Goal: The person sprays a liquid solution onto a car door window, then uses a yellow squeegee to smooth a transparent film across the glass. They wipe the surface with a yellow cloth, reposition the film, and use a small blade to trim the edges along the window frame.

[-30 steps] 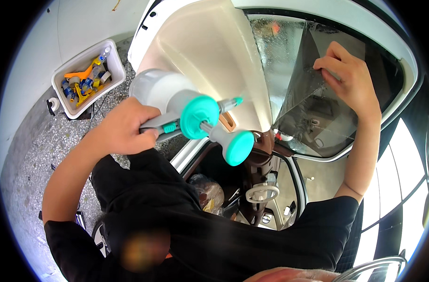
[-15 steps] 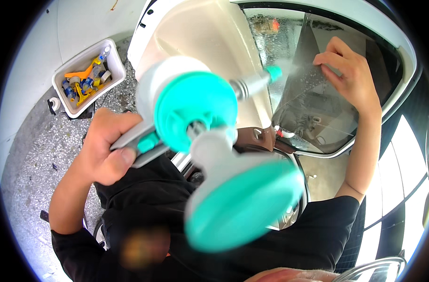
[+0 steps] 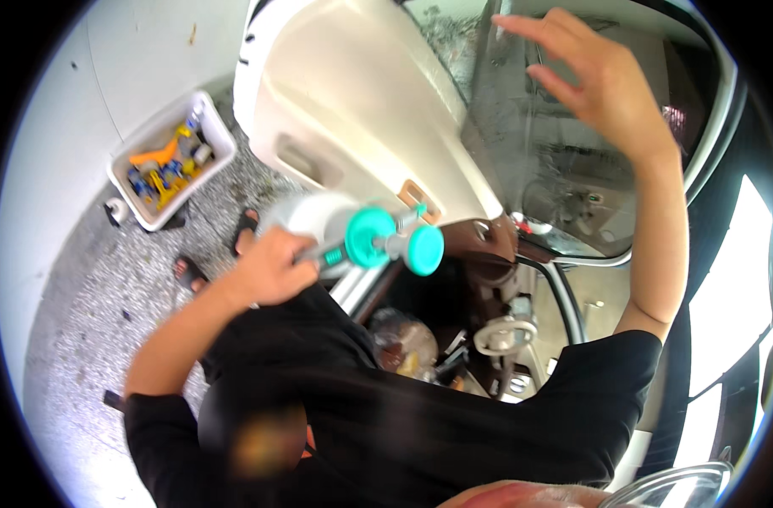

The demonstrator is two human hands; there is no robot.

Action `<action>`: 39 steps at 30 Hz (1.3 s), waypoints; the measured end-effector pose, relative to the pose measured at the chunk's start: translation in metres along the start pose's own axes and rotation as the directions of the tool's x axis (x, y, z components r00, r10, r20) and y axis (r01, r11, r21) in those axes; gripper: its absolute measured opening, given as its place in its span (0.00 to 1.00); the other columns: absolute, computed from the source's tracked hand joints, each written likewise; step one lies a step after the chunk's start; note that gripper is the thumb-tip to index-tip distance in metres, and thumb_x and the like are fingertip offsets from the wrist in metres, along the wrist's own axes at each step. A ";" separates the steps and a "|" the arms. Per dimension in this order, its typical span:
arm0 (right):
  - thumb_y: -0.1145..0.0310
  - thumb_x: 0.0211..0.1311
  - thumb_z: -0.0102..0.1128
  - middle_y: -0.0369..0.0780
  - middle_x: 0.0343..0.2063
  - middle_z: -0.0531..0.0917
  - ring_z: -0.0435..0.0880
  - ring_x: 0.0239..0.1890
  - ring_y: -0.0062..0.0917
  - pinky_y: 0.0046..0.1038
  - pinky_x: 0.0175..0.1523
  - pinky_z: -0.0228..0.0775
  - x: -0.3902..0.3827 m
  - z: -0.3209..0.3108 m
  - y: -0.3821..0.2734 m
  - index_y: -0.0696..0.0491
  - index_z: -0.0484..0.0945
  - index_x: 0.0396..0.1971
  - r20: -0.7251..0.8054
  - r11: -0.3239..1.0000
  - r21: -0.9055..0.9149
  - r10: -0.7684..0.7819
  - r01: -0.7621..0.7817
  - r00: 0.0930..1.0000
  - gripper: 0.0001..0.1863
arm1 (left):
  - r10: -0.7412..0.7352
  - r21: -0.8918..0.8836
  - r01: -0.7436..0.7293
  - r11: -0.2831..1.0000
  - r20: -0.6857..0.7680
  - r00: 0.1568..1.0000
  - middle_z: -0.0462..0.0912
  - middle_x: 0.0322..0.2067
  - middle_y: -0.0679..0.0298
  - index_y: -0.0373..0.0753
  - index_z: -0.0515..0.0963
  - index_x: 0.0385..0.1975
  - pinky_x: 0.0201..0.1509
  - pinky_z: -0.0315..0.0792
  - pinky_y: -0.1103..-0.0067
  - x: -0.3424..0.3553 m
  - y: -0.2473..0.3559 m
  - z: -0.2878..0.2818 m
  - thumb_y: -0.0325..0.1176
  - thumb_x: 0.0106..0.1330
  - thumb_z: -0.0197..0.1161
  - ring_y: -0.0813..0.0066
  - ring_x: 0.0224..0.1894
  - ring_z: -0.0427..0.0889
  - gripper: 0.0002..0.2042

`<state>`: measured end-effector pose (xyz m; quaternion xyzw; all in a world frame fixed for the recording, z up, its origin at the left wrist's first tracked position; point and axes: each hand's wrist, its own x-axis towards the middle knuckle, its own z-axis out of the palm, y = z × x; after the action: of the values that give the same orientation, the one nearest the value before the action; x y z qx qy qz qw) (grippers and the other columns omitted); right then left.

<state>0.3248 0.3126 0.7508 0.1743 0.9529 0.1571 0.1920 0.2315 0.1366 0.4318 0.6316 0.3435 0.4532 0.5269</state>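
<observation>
A pump spray bottle point(image 3: 369, 239) with a teal collar and teal pump knob hangs from my left hand point(image 3: 276, 267), whose fingers wrap round its grey handle. Its pale body is partly hidden behind the head and looks smeared by motion. My right hand point(image 3: 594, 80) is raised over the car door's window glass point(image 3: 555, 152), fingers apart and holding nothing. The fingertips lie near a dark sheet of film point(image 3: 513, 93) on the glass; whether they touch it I cannot tell. Wet streaks and droplets show on the upper left of the pane.
The open car door's beige inner panel point(image 3: 352, 93) stands in front of me. A white bin point(image 3: 154, 222) holding bottles, tape rolls and yellow and orange tools sits on the speckled floor at left. The car's interior, with its steering wheel point(image 3: 505, 336), lies below the door.
My left hand has lowered the spray bottle away from the camera, down and right. My right hand has moved up and left over the glass, its fingers spreading from a pinch. The mist is gone.
</observation>
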 end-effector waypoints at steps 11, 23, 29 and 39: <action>0.56 0.54 0.48 0.48 0.26 0.78 0.77 0.32 0.42 0.41 0.38 0.68 -0.353 0.386 -0.178 0.52 0.73 0.25 0.430 0.255 0.322 0.819 -0.912 0.381 0.14 | -0.233 -0.372 0.090 0.924 -0.361 0.903 0.66 0.09 0.68 0.35 0.72 0.21 0.13 0.58 0.81 -0.116 0.078 0.016 0.41 0.56 0.53 0.77 0.10 0.64 0.13; 0.54 0.55 0.54 0.36 0.18 0.77 0.75 0.20 0.23 0.25 0.24 0.68 -0.421 0.520 -0.461 0.51 0.75 0.32 0.948 -0.723 0.314 0.200 -0.615 0.249 0.15 | -0.204 -0.291 0.178 0.940 -0.062 0.977 0.65 0.14 0.65 0.34 0.65 0.22 0.10 0.53 0.84 0.033 0.140 0.100 0.52 0.51 0.56 0.79 0.09 0.60 0.23; 0.56 0.65 0.41 0.37 0.35 0.78 0.75 0.39 0.22 0.22 0.44 0.67 -0.410 0.385 -0.316 0.55 0.71 0.47 0.385 -0.585 0.724 0.782 0.365 0.490 0.20 | -0.426 -0.280 0.599 0.750 0.489 0.762 0.65 0.11 0.66 0.35 0.67 0.23 0.15 0.57 0.85 0.109 0.088 0.309 0.52 0.55 0.47 0.80 0.11 0.62 0.21; 0.48 0.60 0.47 0.39 0.33 0.78 0.75 0.34 0.20 0.21 0.40 0.67 -0.545 0.467 -0.322 0.54 0.71 0.35 0.920 -0.334 0.168 0.390 0.927 -0.026 0.22 | -0.259 0.386 -0.184 0.904 0.837 0.482 0.72 0.43 0.52 0.32 0.68 0.44 0.47 0.67 0.73 0.081 0.002 0.593 0.49 0.61 0.50 0.60 0.46 0.72 0.24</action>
<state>0.9053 -0.0795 0.3922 -0.4749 0.1431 0.4708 0.7296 0.8144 0.0000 0.4306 0.8636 0.1311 -0.0303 0.4859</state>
